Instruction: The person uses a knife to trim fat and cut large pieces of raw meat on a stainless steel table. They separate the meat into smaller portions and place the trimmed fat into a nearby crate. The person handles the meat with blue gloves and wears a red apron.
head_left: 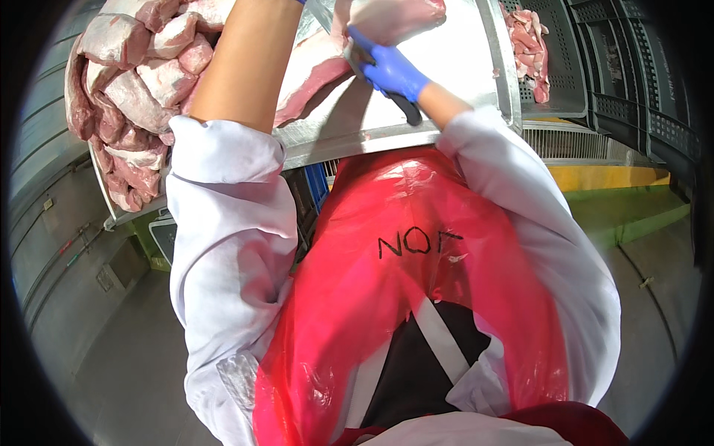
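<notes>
My right hand (394,72), in a blue glove, is closed around a knife with a black handle (407,110). Its blade points up and left over the meat and is partly hidden by my fingers. Under the knife lies a long cut of raw meat (318,83), pink with pale fat, on a white cutting surface (461,67). More of the meat (398,18) stretches to the top edge. My left forearm (249,59) reaches out over the work surface from the left. Only a sliver of blue glove shows at the top edge; the left fingers lie outside the picture.
Many raw meat pieces (141,82) are heaped at the left, up to the edge. A metal rim (349,143) borders the cutting surface on my side. At the right, a dark perforated crate (561,74) holds trimmings (526,52). My red apron (416,193) touches the table edge.
</notes>
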Demonstrator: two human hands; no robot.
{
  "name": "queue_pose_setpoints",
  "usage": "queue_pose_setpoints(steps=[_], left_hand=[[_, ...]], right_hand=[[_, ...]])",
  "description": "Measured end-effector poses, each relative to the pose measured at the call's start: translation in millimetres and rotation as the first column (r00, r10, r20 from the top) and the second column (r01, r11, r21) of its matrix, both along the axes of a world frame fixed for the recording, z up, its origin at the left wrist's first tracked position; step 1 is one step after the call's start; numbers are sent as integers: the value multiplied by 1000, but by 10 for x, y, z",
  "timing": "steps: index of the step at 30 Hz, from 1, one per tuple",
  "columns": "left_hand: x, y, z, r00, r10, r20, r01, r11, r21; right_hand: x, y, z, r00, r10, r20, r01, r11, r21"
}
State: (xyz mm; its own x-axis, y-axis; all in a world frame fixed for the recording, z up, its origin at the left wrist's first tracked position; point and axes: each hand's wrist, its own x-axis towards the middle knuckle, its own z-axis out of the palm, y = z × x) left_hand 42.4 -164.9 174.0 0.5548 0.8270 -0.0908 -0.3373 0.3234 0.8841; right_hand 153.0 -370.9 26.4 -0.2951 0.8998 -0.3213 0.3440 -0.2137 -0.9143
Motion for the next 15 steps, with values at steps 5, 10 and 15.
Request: queue_pose_setpoints(steps=[5,10,15], left_hand=[[-170,-118,350,980,196,-17,-196,980,25],[-227,-128,492,983,183,20,-183,983,11],[-412,-314,793,960,276,38,-278,957,80]], right_hand=[[-20,-547,-350,997,34,-71,-14,965,262],[-362,-47,-20,998,46,41,-46,999,-9],[-376,-565,-321,995,46,-83,-28,978,209]])
